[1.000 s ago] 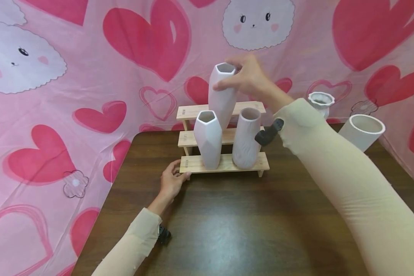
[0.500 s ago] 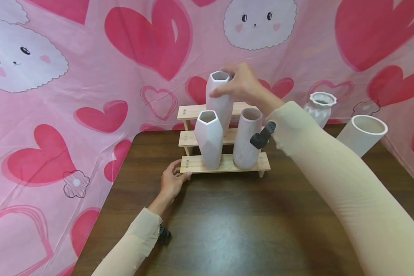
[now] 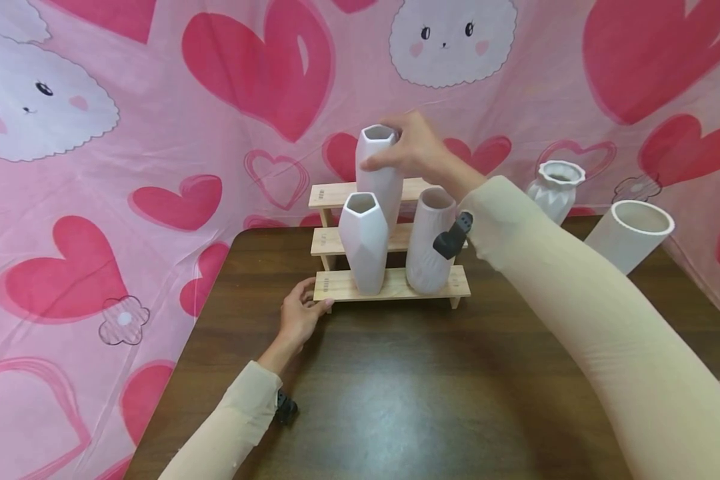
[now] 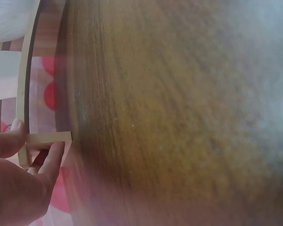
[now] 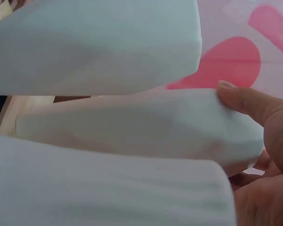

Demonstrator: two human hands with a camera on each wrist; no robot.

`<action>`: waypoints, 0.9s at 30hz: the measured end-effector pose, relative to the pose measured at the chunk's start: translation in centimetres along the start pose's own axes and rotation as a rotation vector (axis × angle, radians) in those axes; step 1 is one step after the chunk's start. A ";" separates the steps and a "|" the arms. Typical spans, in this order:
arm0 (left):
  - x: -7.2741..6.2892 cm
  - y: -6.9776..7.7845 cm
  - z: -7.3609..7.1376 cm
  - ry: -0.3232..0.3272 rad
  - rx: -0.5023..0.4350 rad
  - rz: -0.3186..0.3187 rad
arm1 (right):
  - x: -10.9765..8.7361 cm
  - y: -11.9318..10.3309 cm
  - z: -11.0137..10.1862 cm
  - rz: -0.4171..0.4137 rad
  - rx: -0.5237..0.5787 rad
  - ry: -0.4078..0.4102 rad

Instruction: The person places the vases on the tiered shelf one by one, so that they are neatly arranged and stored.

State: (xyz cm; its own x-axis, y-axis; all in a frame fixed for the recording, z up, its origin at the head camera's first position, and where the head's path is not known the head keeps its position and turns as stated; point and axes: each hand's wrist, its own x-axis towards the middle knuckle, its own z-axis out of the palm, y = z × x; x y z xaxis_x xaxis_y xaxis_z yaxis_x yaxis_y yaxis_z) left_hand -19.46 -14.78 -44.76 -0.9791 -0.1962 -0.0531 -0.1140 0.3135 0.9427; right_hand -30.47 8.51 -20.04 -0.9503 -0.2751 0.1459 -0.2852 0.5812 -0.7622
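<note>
A three-tier wooden stand [image 3: 336,285] stands on the table. My left hand [image 3: 300,313] grips the left end of its lowest tier; in the left wrist view, thumb and fingers close around the board end and leg [image 4: 49,137]. My right hand [image 3: 419,152] holds a tall white faceted vase [image 3: 377,187] near its rim, upright over the middle tier; its base is hidden behind another faceted vase [image 3: 363,247] on the lowest tier. Beside that one stands a textured round vase [image 3: 423,257]. The right wrist view shows the held vase [image 5: 141,127] between these two.
Right of the stand, beyond my right forearm, are a white vase with a scalloped rim [image 3: 555,190] and a plain white cylindrical vase [image 3: 627,233]. A pink heart-patterned cloth [image 3: 210,140] hangs behind the dark wooden table [image 3: 360,400].
My right hand has lowered the faceted vase toward the middle tier and shifted it slightly left. My left hand has stayed on the stand.
</note>
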 end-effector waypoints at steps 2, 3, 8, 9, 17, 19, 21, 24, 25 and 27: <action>0.0 0.0 0.0 0.000 0.007 0.000 | 0.2 0.0 0.0 -0.017 -0.008 -0.017; -0.1 0.1 -0.1 0.000 0.008 -0.002 | 0.2 0.1 0.0 -0.029 -0.008 -0.025; -0.1 0.1 -0.2 0.002 0.018 -0.013 | 0.6 0.1 -0.1 -0.089 -0.031 -0.070; -0.1 0.1 -0.2 0.003 0.020 -0.015 | 0.7 0.1 -0.1 -0.096 -0.042 -0.079; 0.0 -0.2 -0.2 0.000 0.030 -0.007 | 1.0 0.3 -0.5 -0.111 -0.082 -0.126; 0.0 -0.2 -0.1 -0.003 0.026 -0.007 | 1.0 0.4 -0.6 -0.114 -0.081 -0.129; 0.1 -0.1 -0.2 -0.003 0.021 -0.006 | 1.1 0.4 -0.5 -0.116 -0.077 -0.129; 0.2 -0.1 -0.2 0.000 0.009 -0.004 | 1.2 0.4 -0.5 -0.095 -0.086 -0.134; 0.2 -0.1 -0.2 0.002 0.008 -0.003 | 1.2 0.4 -0.4 -0.093 -0.088 -0.135; 0.2 -0.2 -0.2 0.004 0.002 -0.002 | 1.1 0.5 -0.5 -0.091 -0.090 -0.148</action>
State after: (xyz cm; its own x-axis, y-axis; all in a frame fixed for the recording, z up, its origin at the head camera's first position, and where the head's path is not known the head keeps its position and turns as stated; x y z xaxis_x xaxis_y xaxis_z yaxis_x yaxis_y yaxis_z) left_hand -19.64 -15.06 -44.88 -0.9781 -0.2010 -0.0535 -0.1163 0.3151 0.9419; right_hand -31.74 8.81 -19.95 -0.8931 -0.4356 0.1122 -0.3856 0.6129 -0.6897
